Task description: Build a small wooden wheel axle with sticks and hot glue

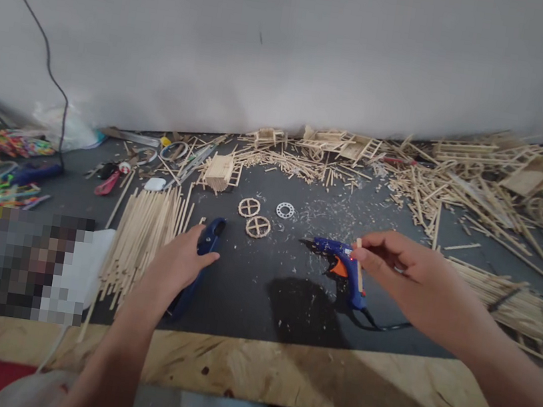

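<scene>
Right hand (409,266) pinches a stick (361,277) below its grip, by the glue gun (351,273); left hand's (178,263) hold unclear.

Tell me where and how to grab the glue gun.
Grip the glue gun by its handle, probably best from the near right: the handle slants toward the wooden front edge, while the nozzle points left, away from that approach. The cord trails from the handle's base, so grip above it.

1. Counter (238,293): dark top, wooden front edge (178,362).
2. Left: side-by-side sticks (140,239).
3. Middle: two spoked wheels (249,208), a white ring (278,210) just beside.
4. Right: blue glue gun (329,246).
5. Back: heaped stick pieces (287,163).
</scene>
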`<state>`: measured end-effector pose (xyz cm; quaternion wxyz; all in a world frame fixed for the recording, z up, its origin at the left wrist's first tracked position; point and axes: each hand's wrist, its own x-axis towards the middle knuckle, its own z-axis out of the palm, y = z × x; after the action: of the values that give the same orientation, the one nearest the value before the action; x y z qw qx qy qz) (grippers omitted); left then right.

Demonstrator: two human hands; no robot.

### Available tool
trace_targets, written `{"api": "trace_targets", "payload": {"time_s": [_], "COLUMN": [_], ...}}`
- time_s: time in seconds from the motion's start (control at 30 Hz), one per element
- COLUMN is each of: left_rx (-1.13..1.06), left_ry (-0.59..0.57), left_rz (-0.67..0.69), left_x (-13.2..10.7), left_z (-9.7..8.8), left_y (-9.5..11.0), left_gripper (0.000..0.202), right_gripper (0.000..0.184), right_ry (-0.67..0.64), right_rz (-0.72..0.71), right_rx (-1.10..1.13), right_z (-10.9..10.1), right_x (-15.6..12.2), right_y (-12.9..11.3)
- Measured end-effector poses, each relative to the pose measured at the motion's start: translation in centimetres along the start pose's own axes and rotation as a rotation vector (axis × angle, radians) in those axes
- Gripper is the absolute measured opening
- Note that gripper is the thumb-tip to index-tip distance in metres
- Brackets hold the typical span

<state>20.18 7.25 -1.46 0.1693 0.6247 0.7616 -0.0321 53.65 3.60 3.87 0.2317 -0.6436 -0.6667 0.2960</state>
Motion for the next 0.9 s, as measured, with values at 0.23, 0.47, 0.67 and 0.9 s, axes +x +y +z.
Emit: {"api": "trace_targets", "payload": {"time_s": [0.23, 0.47, 0.67, 0.9], "left_rx": [0.058, -0.574, -0.653, -0.56], "left_ry": [0.088, -0.185, -0.394, -0.352], "left_rz": [-0.035, 0.369, 0.646, 0.375], "left_x": [1.0, -4.7, -8.6, -7.0], "left_z": [-1.5, -1.0, 1.1, 1.8], "left_y": [-0.5, 6.3, 11.0, 8.6], "left_gripper": [0.064, 0.043, 0.03, 0.039], "right_gripper": [0.032, 0.017, 0.009, 0.028], "right_ry": [-0.01, -0.133, -0.227, 0.017], "right_rz": [0.068, 0.028, 0.001, 0.263], "right_rx": [0.142, 0.519, 0.617, 0.179], "right_z": [-0.1, 3.4, 5.4, 3.1], "right_x": [-0.5, -1.9, -2.8, -2.0], "right_y": [0.5, -0.9, -1.7, 5.9]}}
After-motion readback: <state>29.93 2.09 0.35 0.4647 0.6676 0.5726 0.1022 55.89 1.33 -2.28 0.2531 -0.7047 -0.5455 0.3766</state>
